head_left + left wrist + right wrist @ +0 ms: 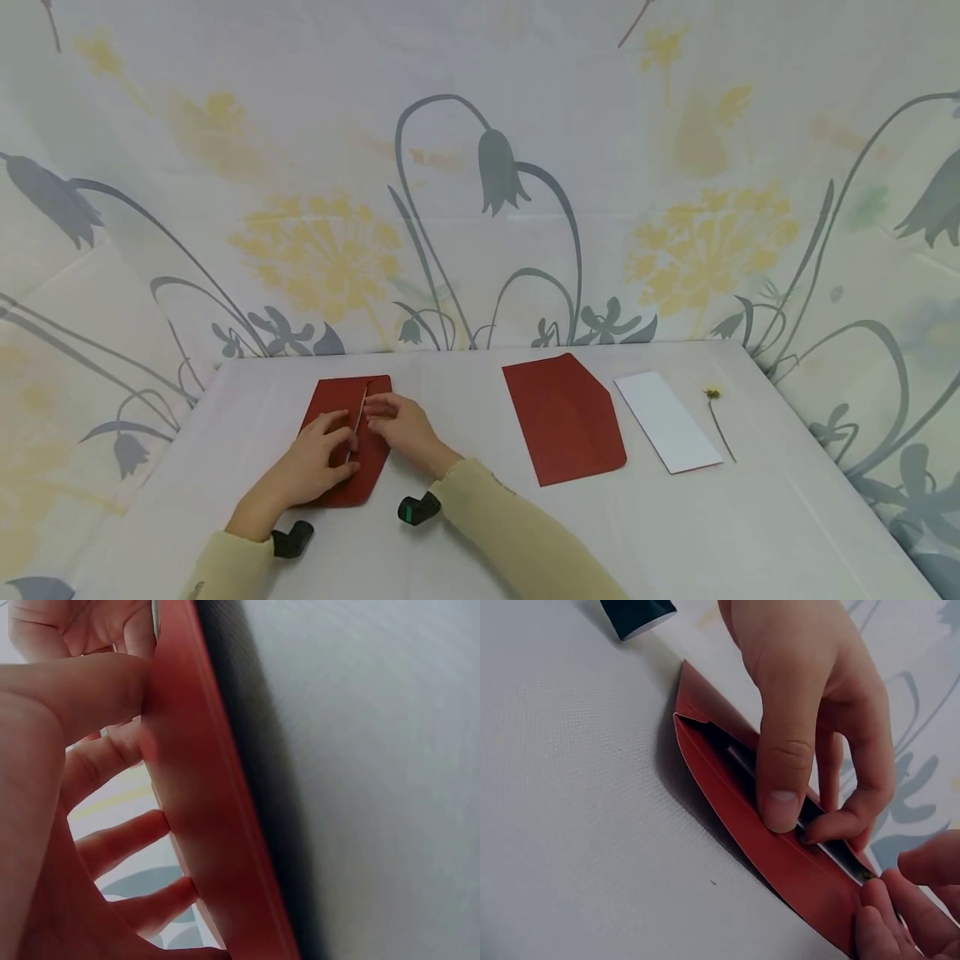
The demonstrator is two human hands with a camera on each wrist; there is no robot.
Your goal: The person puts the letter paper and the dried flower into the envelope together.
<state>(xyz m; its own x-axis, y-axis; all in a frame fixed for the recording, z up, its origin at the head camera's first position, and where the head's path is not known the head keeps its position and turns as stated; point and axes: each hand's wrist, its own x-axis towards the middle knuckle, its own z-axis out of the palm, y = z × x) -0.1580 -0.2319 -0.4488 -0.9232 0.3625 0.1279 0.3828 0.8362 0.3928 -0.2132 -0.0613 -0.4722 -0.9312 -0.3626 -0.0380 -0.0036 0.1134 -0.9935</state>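
Note:
A red envelope [337, 393] lies at the left of the table, its long opening facing up between both hands. My left hand [315, 462] lies over its left part, thumb and fingers gripping the envelope near the opening. On the other side, my right hand [405, 429] pinches the opening's edge; in the right wrist view the thumb is outside and a curled finger reaches inside. A pale card edge [845, 860] shows within the parted envelope [739, 814]. Beside the left fingertips is a small yellowish bit [868, 875]. The left wrist view shows the envelope's red side [202, 780] close up.
To the right lie a second red envelope [562, 425] with its flap spread, a white card [667, 423] and a dried yellow flower [714, 408] on a thin stem. A white cloth covers the table [457, 542]; a flower-printed curtain [480, 250] stands behind it.

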